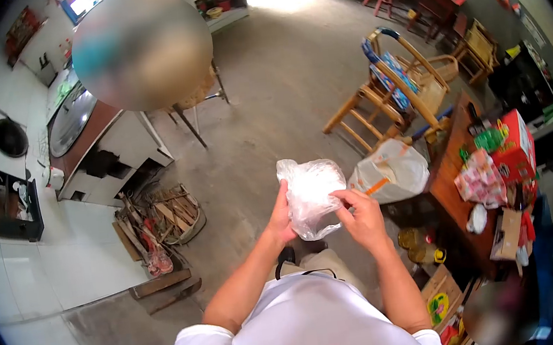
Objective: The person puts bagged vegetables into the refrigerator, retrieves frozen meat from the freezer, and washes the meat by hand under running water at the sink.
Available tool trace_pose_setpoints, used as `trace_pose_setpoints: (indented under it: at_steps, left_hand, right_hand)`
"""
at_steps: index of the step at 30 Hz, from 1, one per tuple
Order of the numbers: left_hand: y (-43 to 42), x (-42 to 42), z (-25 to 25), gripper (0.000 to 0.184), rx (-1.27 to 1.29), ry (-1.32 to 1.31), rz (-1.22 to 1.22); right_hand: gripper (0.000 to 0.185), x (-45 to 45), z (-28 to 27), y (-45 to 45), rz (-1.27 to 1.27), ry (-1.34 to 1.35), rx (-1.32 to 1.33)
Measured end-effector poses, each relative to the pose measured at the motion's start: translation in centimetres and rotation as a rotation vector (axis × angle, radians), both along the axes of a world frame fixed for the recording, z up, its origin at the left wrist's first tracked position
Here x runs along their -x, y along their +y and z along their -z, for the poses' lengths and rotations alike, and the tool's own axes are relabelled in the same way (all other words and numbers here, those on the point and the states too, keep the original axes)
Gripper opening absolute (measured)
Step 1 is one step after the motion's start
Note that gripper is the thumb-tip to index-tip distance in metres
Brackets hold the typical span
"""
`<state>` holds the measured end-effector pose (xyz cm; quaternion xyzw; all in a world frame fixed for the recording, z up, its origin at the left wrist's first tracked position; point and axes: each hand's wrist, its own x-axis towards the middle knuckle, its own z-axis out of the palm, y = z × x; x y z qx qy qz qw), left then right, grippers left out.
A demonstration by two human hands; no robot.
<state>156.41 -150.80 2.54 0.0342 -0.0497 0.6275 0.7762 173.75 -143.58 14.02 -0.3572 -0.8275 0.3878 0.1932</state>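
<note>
A clear plastic bag (311,185) with something white inside is held up in front of my body, above the floor. My left hand (280,216) supports the bag from its left side, with the fingers partly behind it. On the right, my right hand (361,214) pinches the bag's edge between thumb and fingers. What the white content is, I cannot make out. Just beyond my right hand stands a large white plastic bag (396,171) with an orange mark, close to the wooden table.
A bamboo chair (396,87) stands ahead to the right. The wooden table (446,197) carries a red box (514,149) and a green bottle (489,140). Oil bottles (421,248) sit below. To the left are a firewood basket (179,214) and a stove (106,141).
</note>
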Motion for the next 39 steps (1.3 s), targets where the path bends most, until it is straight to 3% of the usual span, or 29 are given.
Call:
trace_pose_setpoints:
  at_steps: [1, 3, 6, 9, 12, 16, 18, 20, 21, 22, 24, 27, 30, 37, 39]
  left_hand:
    - [0.2, 1.1, 0.0, 0.076, -0.001, 0.004, -0.024]
    - [0.7, 3.3, -0.3, 0.079, 0.286, 0.299, -0.182]
    - [3.1, 6.5, 0.9, 0.079, 0.335, 0.283, -0.347]
    - [7.1, 9.7, 0.9, 0.071, 0.346, 0.299, -0.451]
    - [12.0, 12.9, 3.1, 0.059, 0.449, 0.378, -0.500]
    - [17.6, 16.6, 6.0, 0.056, 0.535, 0.423, -0.467]
    - [20.5, 18.5, 5.6, 0.067, 0.562, 0.350, -0.438]
    - [23.8, 20.3, 3.4, 0.052, 0.424, 0.382, -0.482]
    - [25.6, 21.2, 3.9, 0.052, 0.473, 0.343, -0.475]
    - [27.3, 22.2, 3.1, 0.052, 0.472, 0.332, -0.484]
    - [30.3, 24.6, 2.0, 0.052, 0.510, 0.652, -0.464]
    - [34.6, 28.0, 2.4, 0.049, 0.590, 0.732, -0.405]
    - [39.6, 32.3, 0.8, 0.047, 0.483, 0.720, -0.375]
    - [53.8, 42.6, 2.7, 0.045, 0.426, 0.575, -0.337]
    - [57.4, 45.4, 2.2, 0.045, 0.471, 0.597, -0.416]
  right_hand:
    - [0.021, 1.8, 0.1, 1.0, -0.051, 0.069, -0.005]
    - [0.019, 5.6, 1.1, 2.8, -0.083, 0.183, 0.130]
    - [0.010, 10.7, 2.2, 6.3, -0.158, 0.283, 0.330]
    - [0.013, 15.9, 2.2, 11.3, -0.328, 0.558, 0.776]
    - [0.011, 20.6, -0.9, 18.0, -0.421, 0.454, 0.969]
    - [0.012, 26.9, -4.9, 26.9, -0.500, 0.349, 0.926]
    - [0.012, 29.8, -6.5, 30.7, -0.567, 0.357, 0.846]
    - [0.011, 32.5, -8.9, 34.5, -0.606, 0.383, 0.793]
    - [0.011, 33.6, -9.5, 36.4, -0.599, 0.408, 0.762]
    - [0.011, 34.8, -10.2, 38.4, -0.574, 0.414, 0.725]
    - [0.013, 37.1, -11.6, 42.5, -0.514, 0.425, 0.647]
    - [0.015, 40.7, -12.4, 49.0, -0.343, 0.445, 0.550]
    - [0.015, 43.9, -12.8, 56.2, -0.261, 0.533, 0.565]
    - [0.018, 52.6, -14.3, 70.2, -0.078, 0.634, 0.518]
    - [0.030, 55.4, -14.7, 73.1, -0.087, 0.606, 0.532]
